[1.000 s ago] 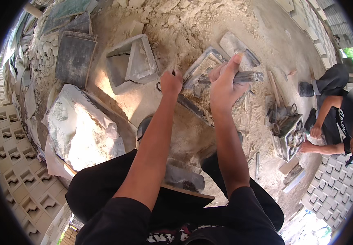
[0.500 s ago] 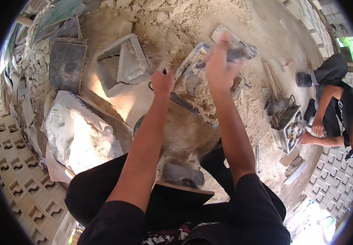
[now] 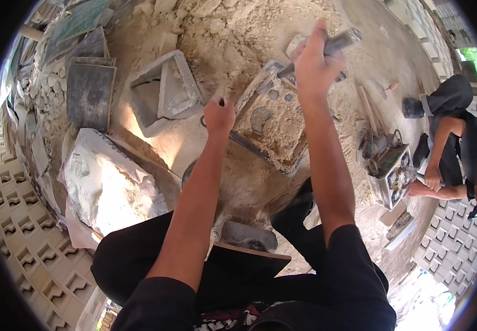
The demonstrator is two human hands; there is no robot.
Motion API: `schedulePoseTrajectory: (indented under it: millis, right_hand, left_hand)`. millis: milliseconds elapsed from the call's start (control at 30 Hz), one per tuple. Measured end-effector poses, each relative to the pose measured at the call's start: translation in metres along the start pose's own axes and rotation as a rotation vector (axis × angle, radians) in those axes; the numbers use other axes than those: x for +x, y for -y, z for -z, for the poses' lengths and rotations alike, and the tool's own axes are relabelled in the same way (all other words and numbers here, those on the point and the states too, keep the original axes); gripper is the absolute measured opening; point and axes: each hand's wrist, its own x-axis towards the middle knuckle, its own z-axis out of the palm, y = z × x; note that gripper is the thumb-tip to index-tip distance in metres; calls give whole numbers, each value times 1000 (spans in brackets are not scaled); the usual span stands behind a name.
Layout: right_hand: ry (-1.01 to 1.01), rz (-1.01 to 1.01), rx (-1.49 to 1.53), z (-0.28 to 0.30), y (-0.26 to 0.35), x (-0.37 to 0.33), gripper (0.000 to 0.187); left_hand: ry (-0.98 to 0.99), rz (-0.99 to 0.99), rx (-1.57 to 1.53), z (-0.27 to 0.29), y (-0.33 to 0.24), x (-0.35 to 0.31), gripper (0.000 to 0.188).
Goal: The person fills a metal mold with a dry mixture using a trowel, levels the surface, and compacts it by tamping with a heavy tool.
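Note:
My right hand (image 3: 317, 69) is raised over the far right part of a sand-filled moulding frame (image 3: 237, 138), its fingers wrapped round a short grey metal bar (image 3: 344, 41). The bar slants, thick end up to the right, thin end low over the frame. Sand (image 3: 285, 124) inside shows one larger round shape (image 3: 260, 118) and small round dents. At the frame's left corner, my left hand (image 3: 219, 117) is closed in a fist; what it grips is hidden, though a dark ring-like piece (image 3: 202, 120) shows beside it. Behind my right hand, a pale block (image 3: 295, 44) is partly covered.
Left of the frame lies a grey open box (image 3: 180, 83). Dark boards (image 3: 90, 91) and a pale sack (image 3: 106, 171) stand farther left. A dark grey block (image 3: 248, 236) lies between my legs. At right, another person's hands (image 3: 423, 185) work at a second box (image 3: 384, 179).
My right hand has lifted and shifted right with the bar, uncovering small round dents in the sand. My left hand stays at the frame's corner.

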Motion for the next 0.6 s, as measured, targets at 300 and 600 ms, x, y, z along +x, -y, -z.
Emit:
schedulePoseTrajectory:
  millis: [300, 600]
  right_hand:
    - [70, -57, 7, 5, -6, 18, 52]
    - [239, 196, -245, 17, 0, 11, 48]
  left_hand:
    - [-9, 1, -26, -3, 1, 2, 31]
    - [-24, -6, 2, -4, 2, 2, 33]
